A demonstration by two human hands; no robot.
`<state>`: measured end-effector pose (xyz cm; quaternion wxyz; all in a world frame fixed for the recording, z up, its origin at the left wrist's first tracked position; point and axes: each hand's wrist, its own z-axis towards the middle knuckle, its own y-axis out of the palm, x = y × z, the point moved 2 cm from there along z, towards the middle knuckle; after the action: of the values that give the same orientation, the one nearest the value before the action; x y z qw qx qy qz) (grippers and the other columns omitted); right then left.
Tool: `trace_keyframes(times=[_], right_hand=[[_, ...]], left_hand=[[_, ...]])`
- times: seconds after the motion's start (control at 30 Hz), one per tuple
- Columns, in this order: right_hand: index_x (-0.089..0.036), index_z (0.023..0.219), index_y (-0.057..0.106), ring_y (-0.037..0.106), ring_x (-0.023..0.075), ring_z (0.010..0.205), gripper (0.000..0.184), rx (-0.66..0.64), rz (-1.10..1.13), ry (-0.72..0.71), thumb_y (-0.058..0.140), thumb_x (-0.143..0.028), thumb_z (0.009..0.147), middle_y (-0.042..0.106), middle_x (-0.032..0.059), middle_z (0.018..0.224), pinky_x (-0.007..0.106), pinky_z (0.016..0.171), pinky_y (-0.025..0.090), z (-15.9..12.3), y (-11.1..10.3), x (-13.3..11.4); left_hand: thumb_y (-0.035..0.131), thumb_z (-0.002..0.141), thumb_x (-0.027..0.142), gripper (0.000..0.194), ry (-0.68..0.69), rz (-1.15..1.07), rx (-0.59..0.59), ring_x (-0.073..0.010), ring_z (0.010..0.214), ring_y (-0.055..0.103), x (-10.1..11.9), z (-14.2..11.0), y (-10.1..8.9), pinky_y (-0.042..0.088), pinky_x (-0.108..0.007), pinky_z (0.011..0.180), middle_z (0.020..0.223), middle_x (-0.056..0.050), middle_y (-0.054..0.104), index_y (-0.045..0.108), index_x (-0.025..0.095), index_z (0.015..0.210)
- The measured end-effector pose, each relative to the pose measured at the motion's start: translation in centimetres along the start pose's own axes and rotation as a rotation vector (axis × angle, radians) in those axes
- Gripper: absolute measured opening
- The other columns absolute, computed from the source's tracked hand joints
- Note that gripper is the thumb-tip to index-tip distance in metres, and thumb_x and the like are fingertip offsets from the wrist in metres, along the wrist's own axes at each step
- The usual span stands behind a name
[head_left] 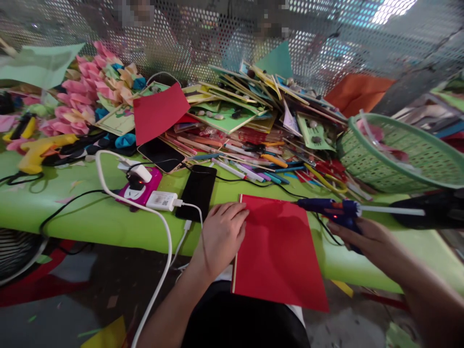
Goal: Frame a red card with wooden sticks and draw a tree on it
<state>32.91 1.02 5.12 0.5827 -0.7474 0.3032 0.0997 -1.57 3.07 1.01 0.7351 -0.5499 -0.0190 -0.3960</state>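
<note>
A red sheet of card [279, 261] with a pale left edge lies partly on the green table and reaches over its front edge above my lap. My left hand [222, 237] rests at its upper left edge, fingers stretched out and lying flat, the tips touching the card. My right hand [362, 237] is wrapped round a blue hot glue gun [331, 208] with a small red light. Its nozzle points left and is at the card's upper right edge. From its back sticks a white glue stick [393, 210].
A black phone [197, 191] and a magenta power strip [145, 190] with chargers lie left. Behind are pens, scissors and piled cards [232, 118]. A green basket [398, 159] stands right. A yellow glue gun [39, 152] lies far left. Cables cross the green table [87, 217].
</note>
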Motion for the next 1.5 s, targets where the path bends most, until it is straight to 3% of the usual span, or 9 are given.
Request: trace_keyframes(times=[0.37, 0.6, 0.83, 1.1, 1.33, 1.5], right_hand=[[-0.025, 0.063, 0.055, 0.049, 0.0187, 0.055, 0.072, -0.037, -0.042, -0.016, 0.054, -0.096, 0.070, 0.056, 0.0017, 0.058, 0.032, 0.053, 0.036, 0.5, 1.1, -1.7], [-0.025, 0.059, 0.053, 0.049, 0.0187, 0.053, 0.072, 0.017, -0.039, -0.011, 0.054, -0.097, 0.068, 0.055, 0.0023, 0.053, 0.033, 0.052, 0.036, 0.1, 0.1, -1.0], [-0.025, 0.060, 0.054, 0.049, 0.0185, 0.054, 0.072, -0.010, -0.047, -0.026, 0.053, -0.096, 0.070, 0.055, 0.0014, 0.055, 0.032, 0.053, 0.036, 0.3, 0.7, -1.3], [-0.026, 0.058, 0.054, 0.047, 0.0192, 0.052, 0.072, 0.039, -0.070, -0.002, 0.053, -0.097, 0.068, 0.053, 0.0022, 0.053, 0.034, 0.052, 0.035, 0.1, -0.1, -1.3], [-0.025, 0.058, 0.053, 0.048, 0.0184, 0.054, 0.072, -0.010, -0.066, -0.030, 0.053, -0.095, 0.072, 0.055, 0.0022, 0.055, 0.032, 0.053, 0.036, 0.1, 0.4, -1.8], [-0.025, 0.058, 0.055, 0.048, 0.0186, 0.052, 0.071, 0.030, -0.068, -0.004, 0.055, -0.095, 0.070, 0.054, 0.0024, 0.052, 0.033, 0.053, 0.035, 0.0, -0.1, -1.0]], left_hand=[[0.064, 0.097, 0.007, 0.027, 0.001, 0.003, 0.002, -0.0247, 0.119, 0.071, 0.1, 0.1, -0.1, 0.055, -0.044, 0.100, 0.129, -0.005, 0.077, 0.074, 0.018, 0.119], [0.063, 0.097, 0.007, 0.027, -0.004, -0.004, -0.009, -0.0247, 0.119, 0.070, 0.1, 0.1, -0.1, 0.055, -0.044, 0.100, 0.129, -0.004, 0.077, 0.074, 0.019, 0.119], [0.064, 0.096, 0.006, 0.028, 0.004, 0.001, -0.001, -0.0241, 0.119, 0.070, 0.1, 0.1, -0.1, 0.054, -0.043, 0.101, 0.130, -0.004, 0.077, 0.074, 0.019, 0.119], [0.062, 0.097, 0.006, 0.028, 0.001, 0.000, -0.008, -0.0239, 0.119, 0.070, 0.1, 0.1, -0.1, 0.055, -0.044, 0.101, 0.130, -0.005, 0.077, 0.074, 0.020, 0.119], [0.062, 0.097, 0.007, 0.029, 0.001, -0.002, -0.018, -0.0242, 0.120, 0.070, 0.1, 0.1, -0.1, 0.054, -0.043, 0.102, 0.131, -0.006, 0.076, 0.074, 0.019, 0.120], [0.062, 0.097, 0.006, 0.027, 0.001, -0.004, -0.007, -0.0242, 0.118, 0.070, 0.2, 0.1, -0.2, 0.055, -0.044, 0.100, 0.129, -0.005, 0.077, 0.074, 0.019, 0.119]])
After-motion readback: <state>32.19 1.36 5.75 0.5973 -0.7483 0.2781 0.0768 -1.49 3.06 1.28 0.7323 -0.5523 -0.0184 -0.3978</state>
